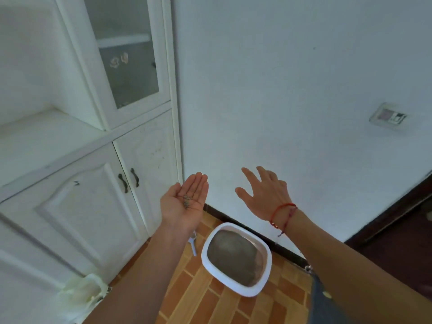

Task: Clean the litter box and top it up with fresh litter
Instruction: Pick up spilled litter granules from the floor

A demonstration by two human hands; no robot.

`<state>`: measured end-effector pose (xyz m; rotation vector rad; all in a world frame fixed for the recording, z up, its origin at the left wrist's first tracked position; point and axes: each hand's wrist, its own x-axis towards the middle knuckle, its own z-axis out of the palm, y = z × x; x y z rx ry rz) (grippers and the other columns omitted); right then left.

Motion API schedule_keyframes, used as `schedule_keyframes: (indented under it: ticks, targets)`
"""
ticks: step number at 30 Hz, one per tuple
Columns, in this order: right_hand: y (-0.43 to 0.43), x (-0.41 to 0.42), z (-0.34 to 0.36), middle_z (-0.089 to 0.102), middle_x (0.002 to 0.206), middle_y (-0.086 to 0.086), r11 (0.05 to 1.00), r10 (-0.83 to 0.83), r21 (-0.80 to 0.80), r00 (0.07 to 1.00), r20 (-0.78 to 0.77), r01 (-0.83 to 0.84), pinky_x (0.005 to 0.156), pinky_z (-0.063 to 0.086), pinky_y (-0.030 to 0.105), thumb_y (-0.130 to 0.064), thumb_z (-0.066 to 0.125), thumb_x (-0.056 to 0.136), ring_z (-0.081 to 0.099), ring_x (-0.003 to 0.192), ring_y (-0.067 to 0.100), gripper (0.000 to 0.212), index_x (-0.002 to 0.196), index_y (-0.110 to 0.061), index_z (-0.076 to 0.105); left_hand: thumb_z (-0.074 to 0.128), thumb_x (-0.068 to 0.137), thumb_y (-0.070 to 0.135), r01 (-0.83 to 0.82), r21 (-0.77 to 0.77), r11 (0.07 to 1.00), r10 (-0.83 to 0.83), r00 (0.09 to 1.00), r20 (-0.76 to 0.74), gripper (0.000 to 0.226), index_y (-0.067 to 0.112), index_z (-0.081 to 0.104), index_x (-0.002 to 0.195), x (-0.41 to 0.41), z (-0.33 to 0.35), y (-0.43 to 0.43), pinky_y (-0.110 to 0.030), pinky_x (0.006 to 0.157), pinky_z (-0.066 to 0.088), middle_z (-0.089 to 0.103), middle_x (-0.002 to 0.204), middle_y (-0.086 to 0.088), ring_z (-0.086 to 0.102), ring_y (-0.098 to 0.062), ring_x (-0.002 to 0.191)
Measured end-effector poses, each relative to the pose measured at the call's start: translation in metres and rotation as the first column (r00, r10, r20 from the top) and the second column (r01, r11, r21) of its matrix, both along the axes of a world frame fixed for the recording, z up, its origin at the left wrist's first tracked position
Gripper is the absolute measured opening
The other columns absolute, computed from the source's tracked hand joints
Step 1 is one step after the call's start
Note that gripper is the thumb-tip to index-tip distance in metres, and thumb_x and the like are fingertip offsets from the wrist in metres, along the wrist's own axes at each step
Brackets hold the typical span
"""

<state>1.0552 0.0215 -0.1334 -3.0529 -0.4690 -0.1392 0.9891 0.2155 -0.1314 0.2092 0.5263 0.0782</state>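
Two bare arms reach forward over a tiled floor. The left hand [184, 202] lies flat, palm up, fingers together, with a few dark grains [187, 200] on the palm. The right hand [266, 192] is held back up, fingers spread, gripping nothing; red string bracelets [281, 215] circle its wrist. Below and between the arms, a white litter box [236, 259] full of grey litter sits on the floor by the wall. A pale scoop [192, 245] lies just left of it, near a white cabinet [77, 206].
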Motion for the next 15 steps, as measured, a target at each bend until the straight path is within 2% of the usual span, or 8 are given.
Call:
schedule_keyframes:
  ticks: [6, 15]
  targets:
    - [-0.009, -0.018, 0.035, 0.030, 0.154, 0.008, 1.000, -0.025, 0.012, 0.999, 0.043, 0.025, 0.107, 0.033, 0.050, -0.061, 0.033, 0.094, 0.032, 0.137, 0.032, 0.060, 0.147, -0.035, 0.028, 0.034, 0.107, 0.020, -0.009, 0.021, 1.000, 0.008, 0.998, 0.062, 0.043, -0.011, 0.063, 0.111, -0.014, 0.033, -0.011, -0.046, 0.101, 0.050, 0.073, 0.104, -0.028, 0.066, -0.039, 0.108]
    - [-0.033, -0.023, 0.052, 0.029, 0.154, 0.008, 0.997, -0.077, 0.005, 0.995, 0.060, 0.077, 0.107, 0.033, 0.050, -0.062, 0.031, 0.094, 0.031, 0.138, 0.032, 0.061, 0.148, -0.036, 0.024, 0.035, 0.107, 0.021, 0.026, 0.028, 0.999, -0.028, 0.995, 0.098, 0.043, -0.011, 0.062, 0.115, -0.014, 0.051, -0.029, -0.046, 0.102, 0.050, 0.072, 0.108, -0.027, 0.065, -0.039, 0.111]
